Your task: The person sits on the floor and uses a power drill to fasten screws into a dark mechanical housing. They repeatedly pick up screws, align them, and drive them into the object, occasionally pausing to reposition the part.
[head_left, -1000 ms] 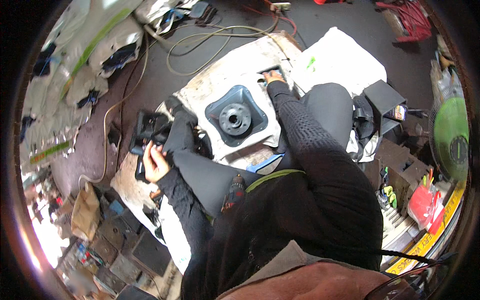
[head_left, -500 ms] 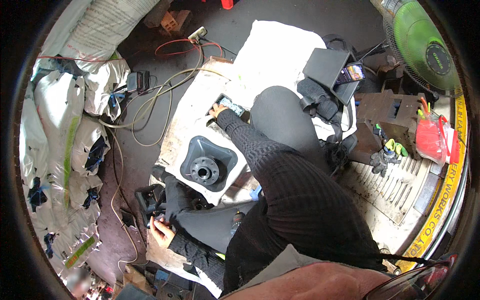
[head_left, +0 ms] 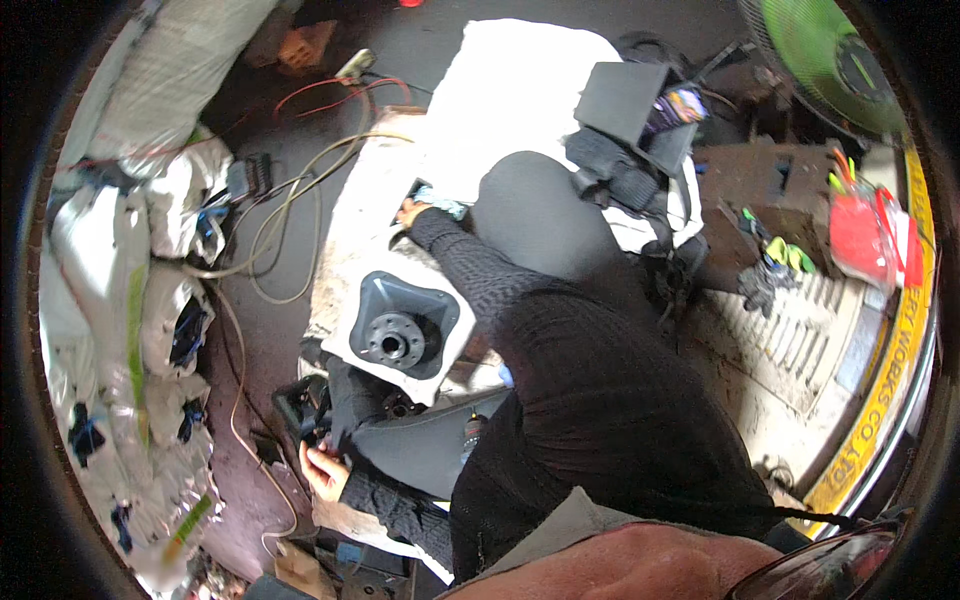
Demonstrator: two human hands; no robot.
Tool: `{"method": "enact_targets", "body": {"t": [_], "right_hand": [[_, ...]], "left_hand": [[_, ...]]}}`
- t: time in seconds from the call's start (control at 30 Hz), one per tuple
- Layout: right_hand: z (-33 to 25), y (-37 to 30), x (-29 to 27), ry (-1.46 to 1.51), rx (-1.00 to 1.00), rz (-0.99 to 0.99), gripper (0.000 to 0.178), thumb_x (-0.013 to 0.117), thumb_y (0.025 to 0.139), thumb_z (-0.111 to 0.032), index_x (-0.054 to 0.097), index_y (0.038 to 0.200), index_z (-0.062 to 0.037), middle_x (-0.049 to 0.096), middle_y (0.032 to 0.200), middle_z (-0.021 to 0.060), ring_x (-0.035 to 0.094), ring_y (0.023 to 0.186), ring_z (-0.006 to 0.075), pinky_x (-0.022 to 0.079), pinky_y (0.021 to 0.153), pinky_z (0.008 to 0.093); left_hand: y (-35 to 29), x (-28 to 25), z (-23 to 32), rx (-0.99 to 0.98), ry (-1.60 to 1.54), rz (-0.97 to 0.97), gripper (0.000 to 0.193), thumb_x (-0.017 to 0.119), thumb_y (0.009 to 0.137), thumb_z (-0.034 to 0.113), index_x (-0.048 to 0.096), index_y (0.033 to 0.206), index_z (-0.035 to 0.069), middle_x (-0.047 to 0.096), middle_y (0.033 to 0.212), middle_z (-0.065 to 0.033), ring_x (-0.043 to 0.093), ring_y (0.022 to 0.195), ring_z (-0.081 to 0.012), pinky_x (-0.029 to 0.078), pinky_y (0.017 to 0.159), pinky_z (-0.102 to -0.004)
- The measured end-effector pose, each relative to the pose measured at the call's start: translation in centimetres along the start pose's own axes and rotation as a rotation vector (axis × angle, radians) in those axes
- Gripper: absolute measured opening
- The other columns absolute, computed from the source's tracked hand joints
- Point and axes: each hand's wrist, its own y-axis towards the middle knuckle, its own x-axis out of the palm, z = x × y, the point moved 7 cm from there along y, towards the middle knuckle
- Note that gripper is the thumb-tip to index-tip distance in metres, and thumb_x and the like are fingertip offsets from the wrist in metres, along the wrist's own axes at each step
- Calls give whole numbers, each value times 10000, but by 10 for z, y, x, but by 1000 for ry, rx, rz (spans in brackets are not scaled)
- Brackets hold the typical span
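Note:
My right hand (head_left: pixel 412 212) reaches to a small dark tray of light-blue pieces (head_left: pixel 444 204) beside my knee. Its fingertips are blurred and partly hidden at the tray's edge, so their grip does not show. Low on the left, my left hand (head_left: pixel 326 474) is bent with fingers curled together beside a black object (head_left: pixel 301 404); what it holds is too small to make out. Between my arms, a dark grey square housing with a round, bolt-holed hub (head_left: pixel 393 342) rests on a white-covered support (head_left: pixel 452 345), untouched by either hand.
White sacks (head_left: pixel 95 300) line the left side, with a pale hose (head_left: pixel 262 270) looping nearby. A black box (head_left: pixel 622 103) and a phone (head_left: pixel 680 108) lie ahead right. Gloves (head_left: pixel 770 285), a red bag (head_left: pixel 868 240) and a green fan (head_left: pixel 822 50) are at right.
The whole view has shifted, with most things ahead now farther left and higher. My right hand stays at the tray and my left hand beside the black object.

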Motion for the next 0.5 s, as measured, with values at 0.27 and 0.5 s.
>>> {"method": "enact_targets", "body": {"t": [0.27,0.5], "right_hand": [[9,-9,-20,84,296,-75,306,398,835,-187,517,1102,-97,483,1135,174,533,994,295,449,816,397],[33,-19,-26,289,433,16,253,413,840,-199,538,1024,-78,542,1011,160,563,878,273,469,734,381]], "left_hand": [[3,1,-3,28,-47,-31,238,533,864,183,588,1054,51,617,748,-83,469,528,-75,361,478,-181],[10,23,10,110,-54,-100,244,536,866,203,584,1057,61,616,737,-72,472,539,-72,373,499,-182]]}}
